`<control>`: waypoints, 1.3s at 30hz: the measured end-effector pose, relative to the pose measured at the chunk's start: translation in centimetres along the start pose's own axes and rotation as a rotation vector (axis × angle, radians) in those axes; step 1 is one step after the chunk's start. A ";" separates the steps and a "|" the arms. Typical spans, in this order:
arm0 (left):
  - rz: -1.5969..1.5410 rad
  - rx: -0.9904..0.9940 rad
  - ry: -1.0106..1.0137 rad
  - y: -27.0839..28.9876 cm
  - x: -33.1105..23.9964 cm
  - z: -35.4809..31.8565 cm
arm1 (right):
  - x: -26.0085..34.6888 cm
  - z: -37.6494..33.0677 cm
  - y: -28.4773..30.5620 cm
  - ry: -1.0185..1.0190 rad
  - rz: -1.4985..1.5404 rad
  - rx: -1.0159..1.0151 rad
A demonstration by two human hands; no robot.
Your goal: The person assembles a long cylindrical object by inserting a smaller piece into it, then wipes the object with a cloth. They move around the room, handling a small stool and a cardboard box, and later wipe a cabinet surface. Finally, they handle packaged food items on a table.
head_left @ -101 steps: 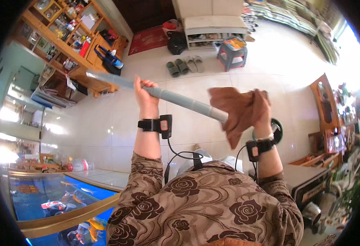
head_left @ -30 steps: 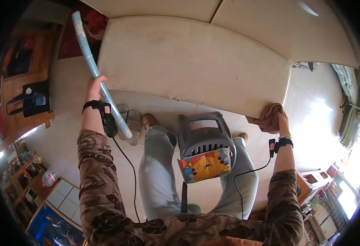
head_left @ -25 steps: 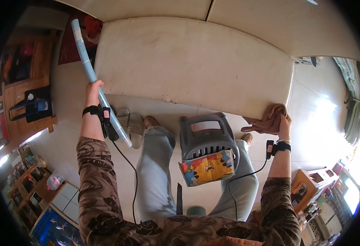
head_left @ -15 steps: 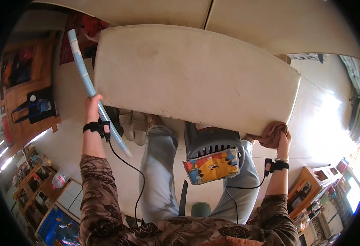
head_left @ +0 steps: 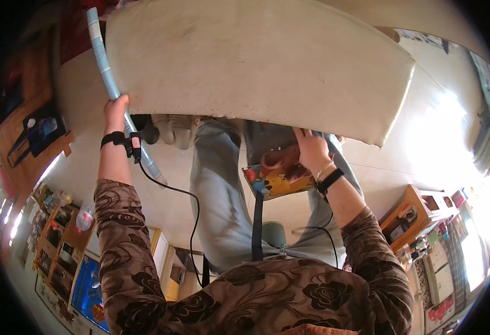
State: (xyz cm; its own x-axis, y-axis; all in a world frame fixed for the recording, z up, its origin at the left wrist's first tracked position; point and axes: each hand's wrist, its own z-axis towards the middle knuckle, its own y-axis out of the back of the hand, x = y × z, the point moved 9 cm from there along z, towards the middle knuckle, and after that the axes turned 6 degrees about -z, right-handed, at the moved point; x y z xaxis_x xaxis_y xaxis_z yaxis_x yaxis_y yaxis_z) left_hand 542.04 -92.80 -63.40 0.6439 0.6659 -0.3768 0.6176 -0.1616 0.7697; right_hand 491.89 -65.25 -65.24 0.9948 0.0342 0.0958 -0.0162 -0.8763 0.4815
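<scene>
A long pale-blue roll (head_left: 102, 61), like a rolled-up sheet, slants along the left end of the cream tabletop (head_left: 245, 61). My left hand (head_left: 116, 111) is closed around its middle. My right hand (head_left: 313, 149) is at the table's near edge, closed on a crumpled brown cloth (head_left: 280, 158). The cloth hangs over a colourful packet with a cartoon picture (head_left: 278, 183) and hides part of it. That packet lies against a dark grey plastic thing (head_left: 256, 142) between my knees, partly under the table.
Shoes (head_left: 172, 131) stand under the table's left part. To the left is wooden furniture with a dark bag (head_left: 41, 134) on it. A wooden cabinet (head_left: 415, 218) stands at the right. Black cables run from both wrist straps.
My right hand has swung left with the brown cloth, from the table's near right corner to over the cartoon packet. My left hand still holds the roll. The whole view has shifted.
</scene>
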 end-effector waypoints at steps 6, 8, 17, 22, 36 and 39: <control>0.018 -0.037 0.017 0.2 -0.2 0.2 | 4.3 -0.3 -7.0 0.017 -0.135 -0.083; 0.056 -0.085 0.016 0.5 -0.5 0.2 | 7.2 -2.2 -10.4 0.076 -0.079 -0.093; -0.013 -0.106 -0.084 0.7 -0.7 0.4 | 10.9 -3.6 -0.6 0.596 0.601 -0.051; -0.398 0.020 -0.193 1.0 0.9 -1.6 | -6.1 -8.8 9.2 0.040 1.069 -0.679; -1.174 -0.623 -0.914 27.7 0.3 -31.2 | 2.2 3.9 18.7 -0.272 0.025 -1.050; -1.435 -0.341 -0.970 22.1 0.1 -28.7 | 12.0 7.5 25.6 -0.119 0.019 -1.067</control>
State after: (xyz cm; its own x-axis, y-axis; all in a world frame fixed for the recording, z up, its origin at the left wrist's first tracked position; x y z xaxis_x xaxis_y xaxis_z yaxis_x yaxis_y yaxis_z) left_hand 542.83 -75.43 -31.62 -0.1818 -0.5199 -0.8347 0.8532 0.3386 -0.3967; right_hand 504.20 -90.86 -58.30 0.9960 -0.0722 0.0534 -0.0536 -0.0015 0.9986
